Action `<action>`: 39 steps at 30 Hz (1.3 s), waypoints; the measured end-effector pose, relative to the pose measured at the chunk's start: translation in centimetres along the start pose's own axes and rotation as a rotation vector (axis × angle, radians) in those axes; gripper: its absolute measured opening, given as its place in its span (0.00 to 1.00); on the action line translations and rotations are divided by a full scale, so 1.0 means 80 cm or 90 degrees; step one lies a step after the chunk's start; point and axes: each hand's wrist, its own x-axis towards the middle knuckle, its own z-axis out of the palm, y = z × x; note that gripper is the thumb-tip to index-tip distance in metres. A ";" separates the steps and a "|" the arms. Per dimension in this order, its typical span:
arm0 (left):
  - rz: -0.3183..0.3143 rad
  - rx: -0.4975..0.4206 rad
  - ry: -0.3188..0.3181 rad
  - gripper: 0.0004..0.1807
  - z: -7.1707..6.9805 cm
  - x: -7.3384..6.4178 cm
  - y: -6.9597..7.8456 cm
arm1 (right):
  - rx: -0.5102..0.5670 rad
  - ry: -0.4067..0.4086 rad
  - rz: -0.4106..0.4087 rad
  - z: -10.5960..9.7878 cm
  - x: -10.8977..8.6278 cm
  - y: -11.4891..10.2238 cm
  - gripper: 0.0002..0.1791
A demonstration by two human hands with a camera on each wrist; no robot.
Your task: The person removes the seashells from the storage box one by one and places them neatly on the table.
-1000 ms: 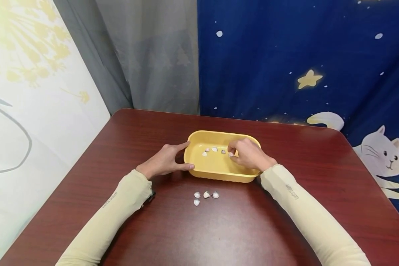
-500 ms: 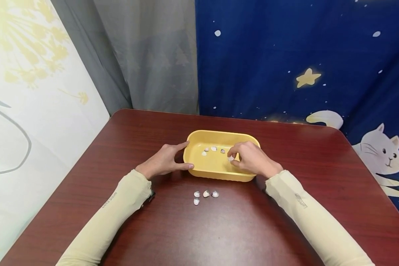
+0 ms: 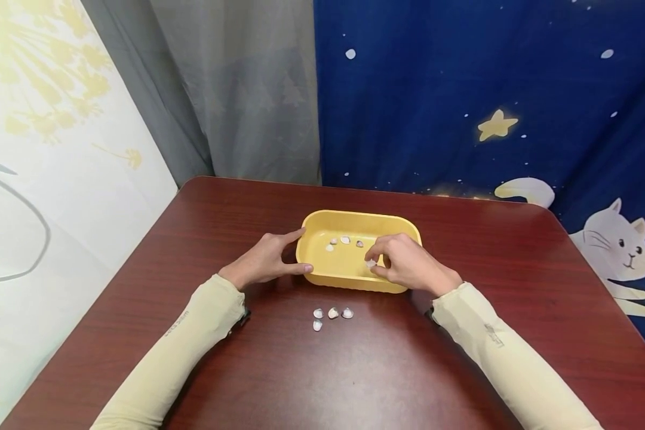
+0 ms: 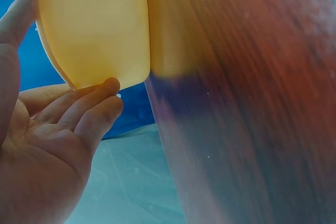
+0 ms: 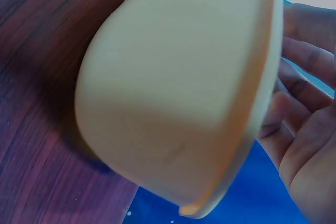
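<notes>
A yellow plastic basin (image 3: pixel 349 282) stands toward the far side of the table. My left hand (image 3: pixel 266 260) touches its left end, thumb and index finger stretched apart along the rim; more of its fingers touch the outer wall (image 4: pixel 94 30) in the left wrist view. Over the right part of the basin, my right hand (image 3: pixel 407 260) pinches a small white seashell (image 3: pixel 370 263) between thumb and fingers. The basin's side (image 5: pixel 173 77) hides that shell from the right wrist view. Several other small shells, including a white one (image 3: pixel 346 240), lie loosely on the basin floor.
In front of the basin, several shells sit close together on the dark red wooden table (image 3: pixel 236 382), among them a whitish one (image 3: pixel 347 313). A grey curtain (image 3: pixel 258 89) and a blue curtain (image 3: pixel 419 89) hang behind the table.
My right hand has drawn the pinched shell toward the front of the basin and slightly left, away from the row of shells. The left hand and basin have stayed nearly still.
</notes>
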 end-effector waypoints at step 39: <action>0.020 0.004 0.001 0.54 -0.002 0.001 0.001 | -0.004 -0.120 -0.161 0.056 -0.011 -0.083 0.04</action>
